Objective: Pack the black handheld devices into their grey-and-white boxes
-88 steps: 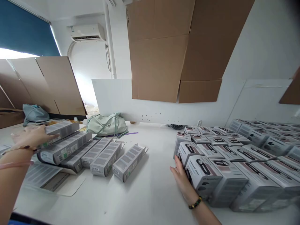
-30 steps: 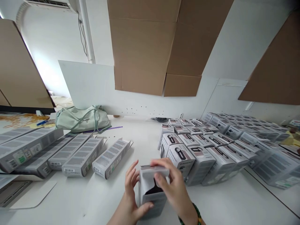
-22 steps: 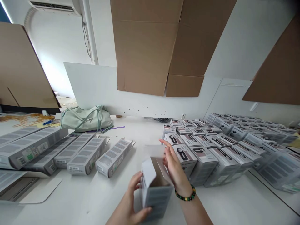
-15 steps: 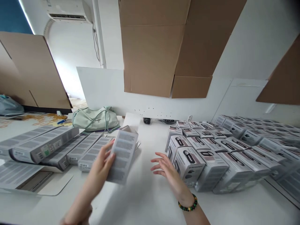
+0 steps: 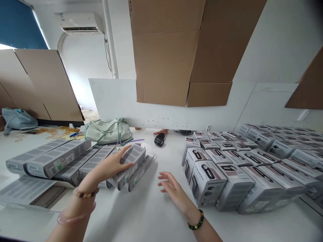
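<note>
My left hand (image 5: 111, 166) presses its fingers against the side of a slim grey-and-white product carton (image 5: 133, 160), which tilts against a lower carton (image 5: 141, 172) at the end of a row of similar cartons (image 5: 58, 159). My right hand (image 5: 171, 187) hovers with spread, empty fingers just left of a block of upright cartons (image 5: 208, 183), each printed with a dark oval device. Beyond my hands, a small black cylindrical device (image 5: 159, 139) lies on the white table (image 5: 151, 215). Another person's hand (image 5: 160, 132) shows just behind it.
A printed sheet on a card insert (image 5: 25, 190) lies at the left near my arm. Behind the row sit a pale green bag (image 5: 108, 131), a blue pen (image 5: 74, 134) and orange rubber bands (image 5: 52, 133). Cardboard sheets (image 5: 164, 57) cover the wall.
My left hand has brought the carton down to the end of the row. The black device has come nearer across the table, with another person's hand behind it. My right hand has barely moved.
</note>
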Action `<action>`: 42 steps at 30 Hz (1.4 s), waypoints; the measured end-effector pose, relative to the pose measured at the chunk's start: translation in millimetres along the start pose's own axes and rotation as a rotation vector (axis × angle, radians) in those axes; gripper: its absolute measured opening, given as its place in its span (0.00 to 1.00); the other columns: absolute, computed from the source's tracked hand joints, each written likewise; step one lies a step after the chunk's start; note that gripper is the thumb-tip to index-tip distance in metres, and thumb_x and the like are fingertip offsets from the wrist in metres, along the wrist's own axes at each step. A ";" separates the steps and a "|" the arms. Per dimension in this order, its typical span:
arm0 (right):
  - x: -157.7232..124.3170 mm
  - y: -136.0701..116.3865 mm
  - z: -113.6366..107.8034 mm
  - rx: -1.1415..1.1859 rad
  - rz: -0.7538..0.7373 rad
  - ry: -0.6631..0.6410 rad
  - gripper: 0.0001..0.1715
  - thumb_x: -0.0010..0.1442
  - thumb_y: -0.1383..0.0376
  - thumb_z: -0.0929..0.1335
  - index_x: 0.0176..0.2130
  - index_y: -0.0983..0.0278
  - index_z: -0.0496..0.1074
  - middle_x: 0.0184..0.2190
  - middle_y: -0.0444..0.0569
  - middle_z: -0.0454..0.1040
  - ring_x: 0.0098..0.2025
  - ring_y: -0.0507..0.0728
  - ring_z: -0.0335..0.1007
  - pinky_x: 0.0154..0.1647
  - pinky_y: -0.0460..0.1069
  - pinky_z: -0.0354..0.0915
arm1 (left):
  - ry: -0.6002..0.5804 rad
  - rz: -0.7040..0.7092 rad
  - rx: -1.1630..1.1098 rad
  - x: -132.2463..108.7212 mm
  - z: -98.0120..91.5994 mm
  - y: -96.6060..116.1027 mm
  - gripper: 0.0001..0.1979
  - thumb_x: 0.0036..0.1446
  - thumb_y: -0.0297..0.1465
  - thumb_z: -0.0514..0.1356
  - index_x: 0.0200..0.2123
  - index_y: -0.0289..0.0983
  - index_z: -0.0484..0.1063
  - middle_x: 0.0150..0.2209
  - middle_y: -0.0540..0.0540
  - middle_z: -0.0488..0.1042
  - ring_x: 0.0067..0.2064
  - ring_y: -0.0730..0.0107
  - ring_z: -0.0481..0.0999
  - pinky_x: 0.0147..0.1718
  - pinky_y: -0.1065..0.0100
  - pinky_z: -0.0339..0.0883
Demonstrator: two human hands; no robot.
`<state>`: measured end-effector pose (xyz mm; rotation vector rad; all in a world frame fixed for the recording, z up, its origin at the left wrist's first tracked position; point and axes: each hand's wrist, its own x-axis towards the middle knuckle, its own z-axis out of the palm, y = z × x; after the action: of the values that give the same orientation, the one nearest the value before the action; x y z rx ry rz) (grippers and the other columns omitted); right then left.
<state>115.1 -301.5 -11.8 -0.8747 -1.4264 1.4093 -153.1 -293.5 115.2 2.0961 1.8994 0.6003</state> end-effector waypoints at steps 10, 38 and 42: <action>39.6 -32.8 31.0 -0.077 -0.068 0.169 0.32 0.56 0.51 0.70 0.56 0.62 0.67 0.55 0.58 0.70 0.56 0.64 0.69 0.59 0.59 0.64 | 0.195 0.037 -0.182 -42.1 60.2 43.8 0.15 0.59 0.40 0.56 0.46 0.44 0.74 0.43 0.46 0.81 0.44 0.56 0.80 0.44 0.57 0.74; 131.5 -54.5 9.3 -0.312 -0.196 0.487 0.14 0.68 0.62 0.59 0.45 0.65 0.69 0.46 0.54 0.73 0.45 0.58 0.74 0.52 0.57 0.69 | 0.534 -0.019 -0.771 -81.5 97.0 47.7 0.23 0.52 0.39 0.65 0.44 0.46 0.53 0.65 0.40 0.56 0.49 0.61 0.74 0.40 0.60 0.72; 199.8 -29.0 6.1 -0.505 -0.056 0.516 0.19 0.65 0.61 0.68 0.54 0.64 0.68 0.56 0.53 0.69 0.53 0.61 0.70 0.53 0.61 0.68 | 0.578 -0.075 -0.856 -92.1 93.7 51.5 0.25 0.49 0.38 0.66 0.44 0.45 0.54 0.64 0.39 0.57 0.47 0.62 0.76 0.39 0.61 0.74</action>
<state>47.5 -119.1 42.4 -1.3869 -1.3931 0.7001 -70.4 -382.4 43.1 1.3580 1.4919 1.7609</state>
